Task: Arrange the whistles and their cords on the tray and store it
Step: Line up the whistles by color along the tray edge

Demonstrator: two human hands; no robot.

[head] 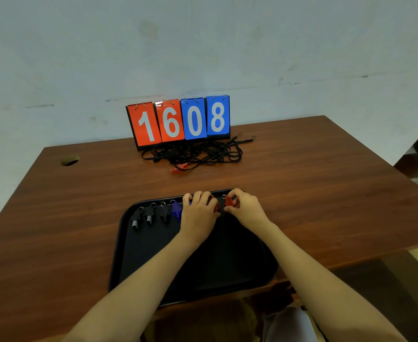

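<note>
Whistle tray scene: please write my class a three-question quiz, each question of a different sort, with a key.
1. True or false: the black cords already lie on the black tray.
2. Multiple choice: which whistles stand at the left end of the row on the tray? A red, B black, C blue.
3. Fill in: the flip scoreboard at the back of the table reads ____.

Key
1. False: the cords lie tangled on the table before the scoreboard, with one red whistle among them.
2. B: the black whistles; a blue whistle comes next, and the left hand and right hand handle red ones.
3. 1608.
</note>
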